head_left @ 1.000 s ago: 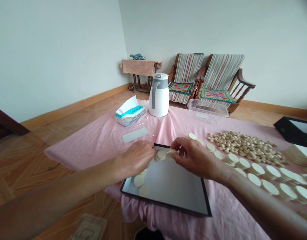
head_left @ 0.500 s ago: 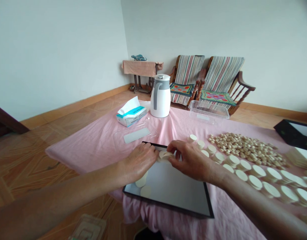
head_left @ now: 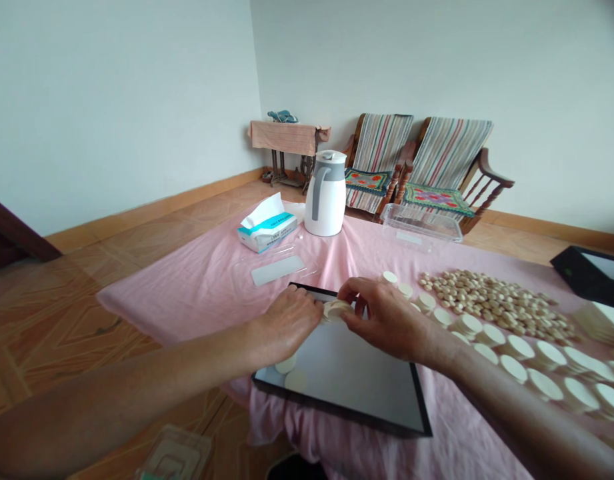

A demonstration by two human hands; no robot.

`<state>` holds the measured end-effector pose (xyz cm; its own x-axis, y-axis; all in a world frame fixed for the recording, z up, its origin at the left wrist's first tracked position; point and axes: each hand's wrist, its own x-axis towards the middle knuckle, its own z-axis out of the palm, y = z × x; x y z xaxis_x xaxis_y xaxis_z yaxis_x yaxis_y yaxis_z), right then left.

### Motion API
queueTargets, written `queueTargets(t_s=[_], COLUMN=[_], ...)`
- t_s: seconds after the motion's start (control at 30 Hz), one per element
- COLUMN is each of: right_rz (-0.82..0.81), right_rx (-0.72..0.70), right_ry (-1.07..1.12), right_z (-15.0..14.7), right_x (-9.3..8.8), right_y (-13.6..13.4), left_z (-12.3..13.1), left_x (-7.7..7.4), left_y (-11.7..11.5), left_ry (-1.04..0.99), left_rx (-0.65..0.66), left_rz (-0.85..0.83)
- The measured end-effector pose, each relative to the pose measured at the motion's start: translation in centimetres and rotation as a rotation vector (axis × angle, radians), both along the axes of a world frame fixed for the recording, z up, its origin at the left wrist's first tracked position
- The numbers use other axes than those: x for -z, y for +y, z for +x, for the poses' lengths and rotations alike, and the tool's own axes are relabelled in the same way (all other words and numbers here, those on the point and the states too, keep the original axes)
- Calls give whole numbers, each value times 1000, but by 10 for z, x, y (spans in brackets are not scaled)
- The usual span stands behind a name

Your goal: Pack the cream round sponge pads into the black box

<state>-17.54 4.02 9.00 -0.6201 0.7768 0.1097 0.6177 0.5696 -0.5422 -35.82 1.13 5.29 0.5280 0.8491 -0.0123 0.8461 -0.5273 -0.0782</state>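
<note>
Left hand: the left hand (head_left: 287, 320) lies palm down at the top edge of the tray, its fingertips (head_left: 317, 308) against the left side of the stack, and I cannot tell whether it grips

Right hand: the right hand (head_left: 381, 317) pinches the stack between thumb and fingers, so both hands are close together at the stack

Stack: a small stack of pale cream round discs (head_left: 335, 309) sits between the hands, just over the top edge of the tray

Tray: a flat black-framed tray with a pale silvery surface (head_left: 347, 383) lies on the bench, and two loose pale cream discs (head_left: 297, 380) rest near its left edge, partly under the left wrist

Bench: a bench under a creased pink cloth (head_left: 187, 293) carries everything here

Right of the tray: short stacks of pale cream discs (head_left: 517, 350) stand in rows beside a spread of small tan round pellets (head_left: 491, 300), with a black open box (head_left: 594, 277) beyond

Far end: a white thermos jug with a grey handle (head_left: 325, 193) stands between a white-and-blue tissue box (head_left: 267, 223) and a transparent plastic tub (head_left: 421, 225); a transparent sleeve with a white strip (head_left: 277, 270) lies nearer the tray
</note>
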Motion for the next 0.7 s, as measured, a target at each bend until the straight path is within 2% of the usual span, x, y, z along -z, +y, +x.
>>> queueTargets(t_s=[0.23,0.43,0.57,0.7], right_rz=[-18,3,45,91], right_rx=[28,21,-17,-124], right_ry=[-5,-12,-64,-118], right_z=[8,7,-5,-25], right_x=[1,-1,-4,5], right_y=[0,4,9,15], left_z=[1,-2,-10,-24], left_x=[-7,-10,-18,-26], left_y=[4,-1,-6,-12], left_ry=[-91,-150,-194,-237], left_rx=[-53,-60,-74,-131], left_rz=[-62,-60,36,167])
